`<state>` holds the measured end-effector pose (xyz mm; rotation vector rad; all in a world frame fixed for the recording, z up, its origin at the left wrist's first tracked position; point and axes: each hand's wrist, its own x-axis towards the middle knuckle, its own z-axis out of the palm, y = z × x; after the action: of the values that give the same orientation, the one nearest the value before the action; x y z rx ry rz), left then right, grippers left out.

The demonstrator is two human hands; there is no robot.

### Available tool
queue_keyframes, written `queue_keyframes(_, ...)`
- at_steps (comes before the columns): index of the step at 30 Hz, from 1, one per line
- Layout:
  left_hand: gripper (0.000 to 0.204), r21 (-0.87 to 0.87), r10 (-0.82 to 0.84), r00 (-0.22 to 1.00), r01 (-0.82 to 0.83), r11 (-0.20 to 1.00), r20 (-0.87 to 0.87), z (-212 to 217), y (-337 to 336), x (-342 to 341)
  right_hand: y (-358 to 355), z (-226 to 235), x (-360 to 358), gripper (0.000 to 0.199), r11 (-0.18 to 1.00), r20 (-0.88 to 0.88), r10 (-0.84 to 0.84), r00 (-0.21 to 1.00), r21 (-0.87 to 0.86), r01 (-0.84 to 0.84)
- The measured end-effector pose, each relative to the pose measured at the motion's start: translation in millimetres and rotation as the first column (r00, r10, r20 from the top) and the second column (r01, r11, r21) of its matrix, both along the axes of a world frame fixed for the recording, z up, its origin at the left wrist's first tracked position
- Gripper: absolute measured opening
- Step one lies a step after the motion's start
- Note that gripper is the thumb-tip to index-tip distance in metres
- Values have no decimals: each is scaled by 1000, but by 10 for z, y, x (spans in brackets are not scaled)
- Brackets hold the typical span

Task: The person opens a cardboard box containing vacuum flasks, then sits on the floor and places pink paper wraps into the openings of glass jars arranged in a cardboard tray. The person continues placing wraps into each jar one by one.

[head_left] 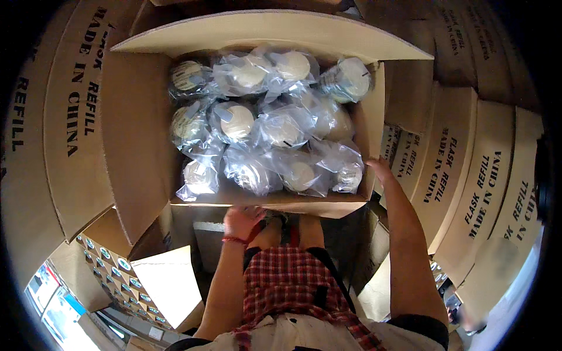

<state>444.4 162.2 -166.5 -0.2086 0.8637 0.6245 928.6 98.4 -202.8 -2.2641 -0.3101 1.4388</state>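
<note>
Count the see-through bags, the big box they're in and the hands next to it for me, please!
Bags: 12
Box: 1
Hands (left hand, right hand): 2
Total: 15

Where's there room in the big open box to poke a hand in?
Only slim gaps, it seems: between the two leftmost bagged round things of the front row, and between that row and the front wall of the box, near the left hand. The middle and back rows are crowded.
</note>
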Motion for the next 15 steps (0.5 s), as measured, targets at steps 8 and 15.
queue_keyframes(8, 60, 246, 298, 208, -244, 938, -932, 483, 1123, -767, 1012, 1159, -237, 70, 765, 866, 75, 494, 268, -585)
queue_keyframes(15, 78, 461, 507, 342, -211, 862, -791, 664, 1341, -741, 2737, 2027, 517, 47, 670, 963, -56, 263, 232, -705)
